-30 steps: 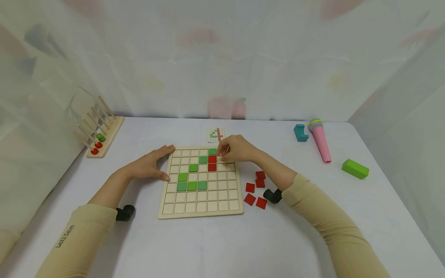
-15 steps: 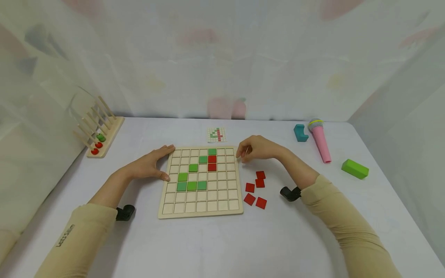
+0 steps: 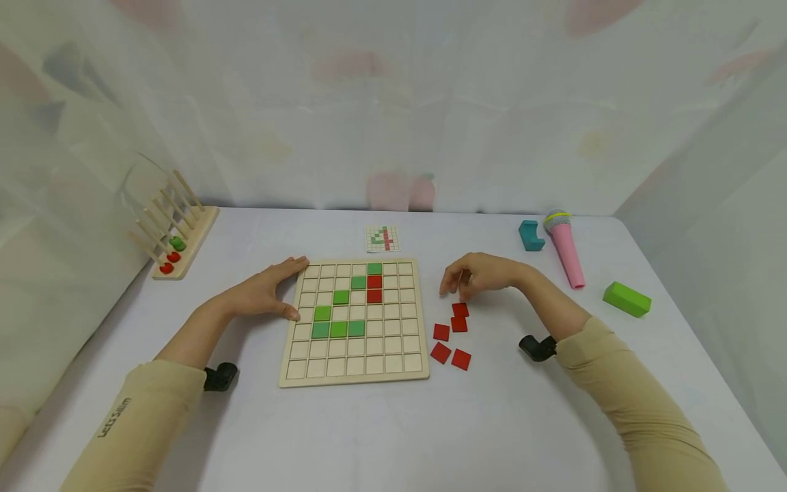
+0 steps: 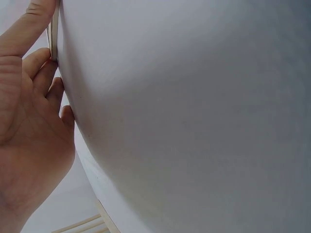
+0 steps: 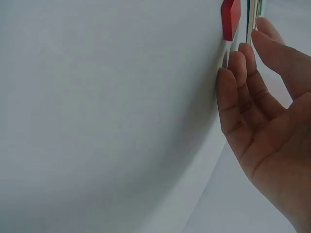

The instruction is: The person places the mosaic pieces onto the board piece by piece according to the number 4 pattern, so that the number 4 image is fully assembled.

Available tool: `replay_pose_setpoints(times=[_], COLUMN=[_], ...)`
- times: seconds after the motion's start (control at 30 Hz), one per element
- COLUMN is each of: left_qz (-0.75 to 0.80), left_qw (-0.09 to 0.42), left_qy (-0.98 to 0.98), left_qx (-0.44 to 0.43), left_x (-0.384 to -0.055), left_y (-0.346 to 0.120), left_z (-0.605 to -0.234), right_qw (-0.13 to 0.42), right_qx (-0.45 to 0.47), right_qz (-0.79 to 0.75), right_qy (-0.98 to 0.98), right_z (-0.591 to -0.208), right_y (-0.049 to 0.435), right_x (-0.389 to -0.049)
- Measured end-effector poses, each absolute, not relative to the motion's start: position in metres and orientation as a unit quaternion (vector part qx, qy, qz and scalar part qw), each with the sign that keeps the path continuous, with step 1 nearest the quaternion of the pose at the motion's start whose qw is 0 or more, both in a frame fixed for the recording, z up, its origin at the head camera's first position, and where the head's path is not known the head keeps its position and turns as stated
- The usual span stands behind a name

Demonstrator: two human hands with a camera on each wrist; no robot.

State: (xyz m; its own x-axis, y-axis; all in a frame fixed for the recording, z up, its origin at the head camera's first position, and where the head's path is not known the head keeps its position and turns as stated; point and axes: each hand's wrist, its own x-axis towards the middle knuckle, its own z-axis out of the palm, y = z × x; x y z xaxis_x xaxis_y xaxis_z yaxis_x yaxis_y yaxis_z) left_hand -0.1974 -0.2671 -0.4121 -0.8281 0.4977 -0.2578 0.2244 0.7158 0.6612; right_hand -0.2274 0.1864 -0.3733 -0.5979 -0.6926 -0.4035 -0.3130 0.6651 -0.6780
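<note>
A wooden grid board [image 3: 353,380] lies mid-table, with several green tiles [image 3: 339,329] and two red tiles [image 3: 374,289] set in its squares. My left hand [image 3: 261,290] rests at the board's left edge, thumb and fingers spread along it. To the right of the board, my right hand [image 3: 482,273] hovers just behind several loose red tiles [image 3: 460,324], its fingers loosely bent. Nothing sits between those fingers in the right wrist view, where a red tile [image 5: 231,20] shows beyond the fingertips.
Behind the board lies a small pattern card [image 3: 382,239]. A wooden peg rack [image 3: 197,239] stands at the back left. A teal block [image 3: 531,236], a pink toy microphone [image 3: 567,253] and a green block [image 3: 627,299] lie on the right.
My right hand has drawn away from the board's upper right, moving right and then nearer to the loose red tiles. The left hand has kept its place.
</note>
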Motion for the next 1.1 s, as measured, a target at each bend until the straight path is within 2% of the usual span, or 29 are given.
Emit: replay_pose_setpoints(times=[0.53,1.1], left_qz=[0.314,0.32], left_qw=[0.212,0.214], left_qy=[0.903,0.9], left_qx=[0.203,0.202], left_x=[-0.196,-0.195], left_y=[-0.266,-0.266], left_z=[-0.409,-0.408], right_qw=[0.376,0.35], right_qx=[-0.31,-0.334], right_qz=[-0.285,-0.272], right_qy=[0.825,0.832], right_z=[-0.38,-0.383], right_y=[0.197,0.198], right_x=[-0.221,-0.219])
